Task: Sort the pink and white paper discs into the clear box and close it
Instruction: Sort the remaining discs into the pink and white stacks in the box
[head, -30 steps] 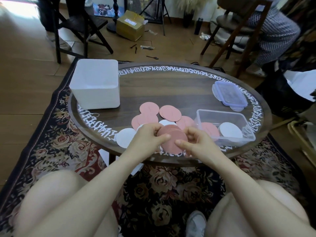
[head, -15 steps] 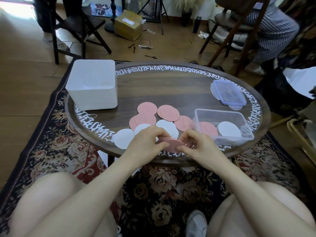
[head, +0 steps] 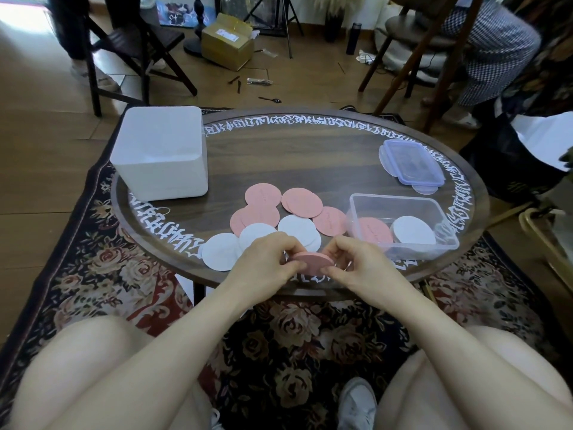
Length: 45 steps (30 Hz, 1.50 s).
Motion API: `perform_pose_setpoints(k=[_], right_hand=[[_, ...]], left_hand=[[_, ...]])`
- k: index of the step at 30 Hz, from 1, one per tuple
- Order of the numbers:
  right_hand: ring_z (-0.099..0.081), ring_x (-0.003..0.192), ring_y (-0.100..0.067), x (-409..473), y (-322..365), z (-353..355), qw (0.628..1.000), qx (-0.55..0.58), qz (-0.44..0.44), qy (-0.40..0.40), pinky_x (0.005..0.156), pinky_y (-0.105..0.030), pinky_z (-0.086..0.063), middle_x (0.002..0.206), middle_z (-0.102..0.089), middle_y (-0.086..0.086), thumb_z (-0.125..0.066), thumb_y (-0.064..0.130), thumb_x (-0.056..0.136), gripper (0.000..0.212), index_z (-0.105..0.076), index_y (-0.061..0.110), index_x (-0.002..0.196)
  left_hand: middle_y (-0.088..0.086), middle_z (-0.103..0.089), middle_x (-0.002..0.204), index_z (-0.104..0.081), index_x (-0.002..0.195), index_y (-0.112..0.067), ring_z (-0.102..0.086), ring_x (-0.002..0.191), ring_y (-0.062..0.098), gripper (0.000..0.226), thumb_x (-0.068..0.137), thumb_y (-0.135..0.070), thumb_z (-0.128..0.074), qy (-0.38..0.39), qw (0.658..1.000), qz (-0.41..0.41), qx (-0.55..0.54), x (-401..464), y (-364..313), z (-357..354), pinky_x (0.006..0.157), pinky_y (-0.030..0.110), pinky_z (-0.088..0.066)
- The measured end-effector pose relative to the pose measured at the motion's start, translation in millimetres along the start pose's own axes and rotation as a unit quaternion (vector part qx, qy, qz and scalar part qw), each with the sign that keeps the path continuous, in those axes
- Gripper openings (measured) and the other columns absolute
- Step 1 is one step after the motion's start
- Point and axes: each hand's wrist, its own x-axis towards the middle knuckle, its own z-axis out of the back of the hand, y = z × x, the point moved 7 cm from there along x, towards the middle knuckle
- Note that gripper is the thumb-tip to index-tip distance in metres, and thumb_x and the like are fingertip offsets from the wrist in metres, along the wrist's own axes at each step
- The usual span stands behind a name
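Both my hands hold a small stack of pink discs (head: 311,261) flat over the table's near edge. My left hand (head: 266,262) pinches its left side and my right hand (head: 356,262) pinches its right side. Loose pink discs (head: 300,201) and white discs (head: 220,251) lie spread on the table beyond my hands. The clear box (head: 403,201) stands open at the right, with a pink disc (head: 373,229) and a white disc (head: 412,231) inside. Its blue-rimmed lid (head: 410,161) lies further back on the right.
A white square bin (head: 161,153) stands at the table's back left. The round wooden table (head: 294,150) sits on a floral rug. Chairs, a cardboard box (head: 226,40) and a seated person (head: 496,41) are behind it. My knees are below the near edge.
The pink stack has tipped from facing me to lying flat and sunk lower toward the table's near edge. Both hands have stayed on it.
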Motion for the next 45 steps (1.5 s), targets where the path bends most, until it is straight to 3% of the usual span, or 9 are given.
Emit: perform_pose_setpoints(k=[4,6,13,17,20,26,30,37,45], right_hand=[[-0.050,0.060,-0.012,-0.4,-8.0,-0.3,0.999,0.028,-0.038,-0.002,0.061,-0.034,-0.047,0.068,-0.056,0.006,-0.070,0.014,0.081,0.015,-0.057,0.021,0.078],[-0.052,0.057,-0.014,-0.2,-6.8,3.3,0.991,0.125,-0.049,-0.022,0.052,-0.025,-0.043,0.067,-0.057,0.005,-0.071,0.013,0.083,0.017,-0.057,0.021,0.077],[-0.049,0.042,-0.009,-0.9,13.9,19.4,0.947,0.310,-0.032,-0.079,0.040,-0.015,-0.037,0.066,-0.060,-0.005,-0.064,0.003,0.086,0.010,-0.055,0.008,0.084],[-0.056,0.056,0.002,-6.4,8.2,73.9,0.954,0.222,-0.008,-0.200,0.053,-0.008,-0.043,0.072,-0.064,-0.004,-0.068,0.001,0.082,0.013,-0.059,0.011,0.080],[-0.060,0.059,-0.001,-5.5,-16.6,112.9,0.957,0.118,-0.071,-0.255,0.060,-0.009,-0.046,0.074,-0.067,-0.004,-0.072,0.009,0.082,0.011,-0.063,0.016,0.079],[-0.066,0.081,-0.020,-0.5,-55.1,117.9,0.961,0.000,-0.183,-0.206,0.082,-0.040,-0.049,0.072,-0.071,0.002,-0.072,0.020,0.079,0.008,-0.064,0.019,0.079],[-0.064,0.082,-0.020,4.1,-54.4,109.7,0.964,-0.044,-0.193,-0.179,0.079,-0.040,-0.049,0.072,-0.070,0.002,-0.070,0.022,0.078,0.006,-0.065,0.022,0.076],[-0.059,0.094,-0.024,11.1,-60.1,100.1,0.936,-0.196,-0.246,-0.156,0.074,-0.032,-0.043,0.095,-0.066,0.002,-0.065,0.027,0.077,0.004,-0.062,0.025,0.078],[-0.057,0.096,-0.029,13.0,-54.9,94.4,0.930,-0.253,-0.200,-0.178,0.074,-0.035,-0.040,0.105,-0.056,-0.003,-0.064,0.024,0.081,0.016,-0.060,0.018,0.096]], left_hand=[[-0.009,-0.058,0.073,-0.066,0.074,-0.017,-0.048,0.064,0.004,0.008,0.080,-0.016,-0.071,-0.045,0.998,0.020,-0.044,0.8,1.6,6.1,0.064,0.018,-0.040],[-0.010,-0.059,0.063,-0.066,0.072,-0.017,-0.048,0.054,0.001,0.010,0.079,-0.013,-0.073,-0.067,0.987,0.059,-0.133,0.8,4.8,12.7,0.055,0.012,-0.038],[-0.001,-0.062,0.058,-0.069,0.083,-0.006,-0.051,0.046,0.007,0.004,0.080,-0.007,-0.071,-0.069,0.931,0.109,-0.341,1.6,5.8,17.2,0.043,0.019,-0.038],[0.010,-0.070,0.087,-0.071,0.091,-0.019,-0.062,0.079,0.011,0.009,0.084,-0.014,-0.069,-0.115,0.942,0.099,-0.299,1.5,10.6,25.1,0.054,0.012,-0.044],[0.003,-0.070,0.090,-0.070,0.088,-0.023,-0.063,0.081,0.005,0.012,0.086,-0.012,-0.065,-0.162,0.944,0.109,-0.265,4.5,18.5,36.4,0.059,0.007,-0.042],[0.000,-0.070,0.084,-0.070,0.084,-0.022,-0.060,0.067,-0.005,0.019,0.089,-0.010,-0.056,-0.171,0.931,0.157,-0.281,2.6,25.0,39.5,0.060,0.021,-0.043],[0.003,-0.068,0.095,-0.070,0.086,-0.019,-0.060,0.075,0.005,0.018,0.089,-0.010,-0.055,-0.158,0.928,0.182,-0.286,4.2,26.6,34.0,0.059,0.022,-0.041],[-0.003,-0.069,0.080,-0.070,0.085,-0.022,-0.060,0.077,0.007,0.020,0.089,-0.009,-0.056,-0.146,0.930,0.194,-0.274,3.1,28.8,31.4,0.060,0.022,-0.043],[0.002,-0.069,0.085,-0.070,0.082,-0.020,-0.059,0.078,0.009,0.020,0.087,-0.005,-0.056,-0.158,0.926,0.191,-0.284,3.4,28.4,40.4,0.062,0.023,-0.043]])
